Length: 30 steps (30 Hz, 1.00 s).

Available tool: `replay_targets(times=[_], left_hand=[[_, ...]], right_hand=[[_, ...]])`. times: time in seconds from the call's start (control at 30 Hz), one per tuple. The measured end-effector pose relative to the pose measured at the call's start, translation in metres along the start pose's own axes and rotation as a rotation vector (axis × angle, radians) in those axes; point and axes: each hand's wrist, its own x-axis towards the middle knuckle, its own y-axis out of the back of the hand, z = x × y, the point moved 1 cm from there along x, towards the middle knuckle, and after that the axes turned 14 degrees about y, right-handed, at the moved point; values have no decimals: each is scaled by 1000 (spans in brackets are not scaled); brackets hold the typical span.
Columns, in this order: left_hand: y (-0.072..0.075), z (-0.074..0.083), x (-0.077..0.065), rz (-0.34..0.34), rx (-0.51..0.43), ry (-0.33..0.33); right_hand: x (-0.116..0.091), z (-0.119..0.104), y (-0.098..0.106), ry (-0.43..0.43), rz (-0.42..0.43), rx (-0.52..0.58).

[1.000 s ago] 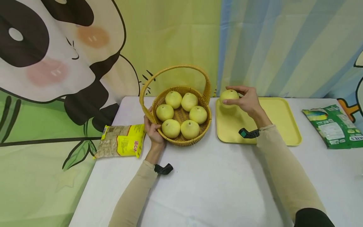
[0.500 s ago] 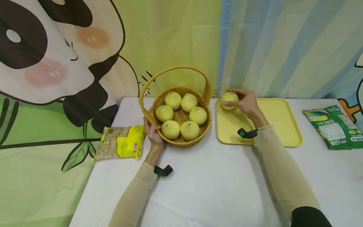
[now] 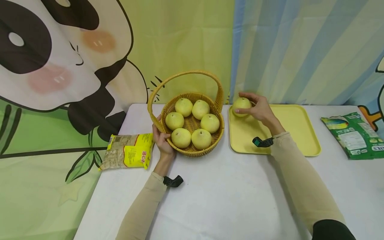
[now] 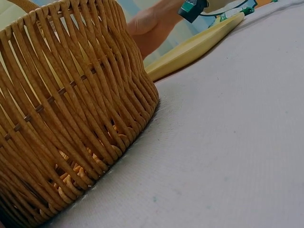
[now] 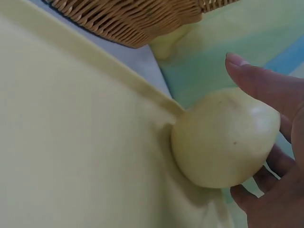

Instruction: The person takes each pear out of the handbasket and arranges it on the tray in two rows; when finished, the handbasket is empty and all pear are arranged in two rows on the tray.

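Observation:
A wicker basket (image 3: 196, 153) with a tall arched handle holds several pale yellow round fruits (image 3: 201, 139) set in a ring. My left hand (image 3: 163, 141) grips the basket's left side, thumb near the rim and other fingers mostly hidden behind the wall. At the far left corner of the yellow tray (image 3: 276, 130), my right hand (image 3: 260, 108) has its thumb and fingers round another pale yellow fruit (image 3: 241, 106). In the right wrist view this fruit (image 5: 221, 140) sits against the tray's raised edge, with the thumb above it and fingertips along its side.
Left of the basket lies a yellow plastic food bag (image 3: 127, 151). A green packet (image 3: 354, 135) lies at the table's right side. A printed cloth backdrop (image 3: 186, 40) hangs close behind the white table (image 3: 216, 196).
The right hand has lowered the fruit slightly onto the tray's corner. The left hand and basket stay in place; the head view shifts a little.

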Motion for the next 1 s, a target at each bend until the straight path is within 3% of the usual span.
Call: replay_targets(times=[0.17, 0.3, 0.43, 0.53, 0.67, 0.87, 1.0], left_hand=[[0, 1, -1, 4, 6, 1], [0, 1, -1, 9, 11, -7], [0, 0, -1, 8, 17, -11], [1, 0, -1, 6, 17, -2], [1, 1, -1, 11, 14, 4], [0, 2, -1, 5, -1, 2], [0, 1, -1, 13, 13, -5]], right_hand=[[-3, -17, 3, 86, 2, -33], [-5, -36, 0, 187, 60, 10], [-8, -56, -7, 311, 136, 137], [-11, -72, -14, 388, 128, 262], [-15, -93, -27, 416, -12, 275], [-15, -108, -58, 377, -324, 138], [-14, -108, -81, 365, -479, 53]])
